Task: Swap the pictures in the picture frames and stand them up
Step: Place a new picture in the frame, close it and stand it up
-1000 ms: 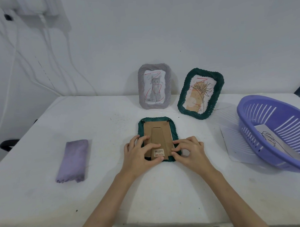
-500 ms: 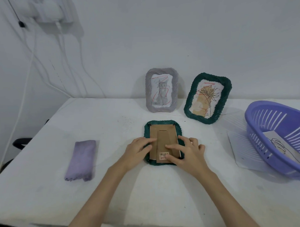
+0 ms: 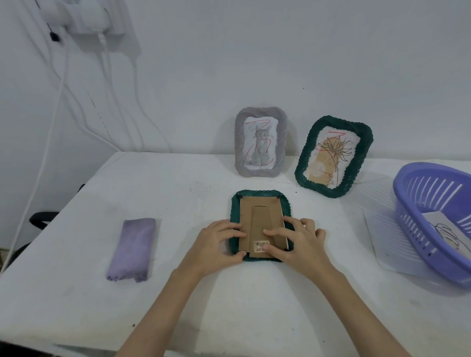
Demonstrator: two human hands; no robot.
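White wall rose behind a white worktop [image 3: 72,291], with cables hanging down at the left. At the right edge sat a purple basket [image 3: 406,199] holding a sheet with a line drawing, and a lined paper [image 3: 383,240] lay partly under it. A folded purple cloth [image 3: 132,248] lay well apart at the left. Two frames stood at the back near the wall: a grey frame [image 3: 238,151] with a cat picture, and beside it a tilted green frame [image 3: 306,162] with a plant picture.

Face down near the front lay a second green frame [image 3: 259,193], its cardboard back [image 3: 260,220] and folded stand uppermost. The left hand [image 3: 212,246] rested on the frame's left edge, fingers [image 3: 230,226] bent over the rim and touching the cardboard's side. The right hand [image 3: 300,242] lay over the lower right, its fingers [image 3: 271,233] pressing flat on the stand; whether any fingertip had got under the card could not be told.

The step in hand seemed to be opening this back. Next, the small clips at the corners would probably need turning aside, then the card lifted out while the other hand steadied the frame.
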